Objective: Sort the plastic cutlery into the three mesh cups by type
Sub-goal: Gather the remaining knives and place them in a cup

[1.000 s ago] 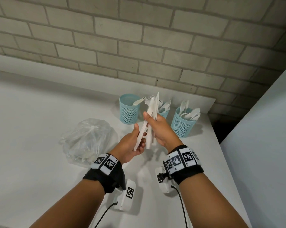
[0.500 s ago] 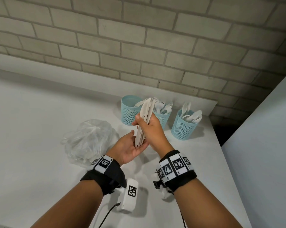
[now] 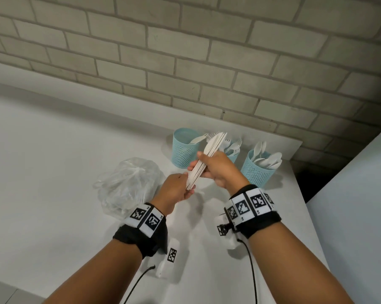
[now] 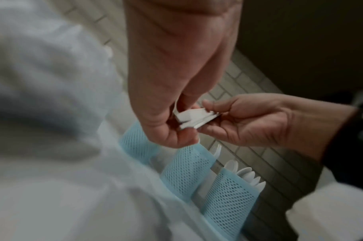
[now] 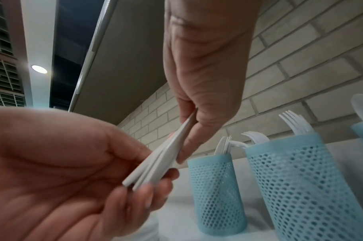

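My right hand [image 3: 216, 166] grips a bundle of several white plastic knives [image 3: 214, 144] round its middle, blades up and tilted right, in front of the cups. My left hand [image 3: 178, 189] curls round the handle ends [image 5: 135, 181] from below. Three blue mesh cups stand at the back. The left cup [image 3: 185, 150] holds one knife. The middle cup [image 5: 300, 179], with forks, is mostly hidden behind my right hand in the head view. The right cup [image 3: 256, 172] holds spoons. In the left wrist view both hands meet on the bundle [image 4: 194, 119].
A crumpled clear plastic bag [image 3: 128, 183] lies on the white table [image 3: 53, 172] left of my hands. A brick wall runs behind the cups. The table's right edge and a pale panel [image 3: 356, 216] are just right of the spoon cup.
The loose, fanned knives have been squared into one tight bundle. My left hand went from an open palm under the ends to curling round them. The bundle now leans right.
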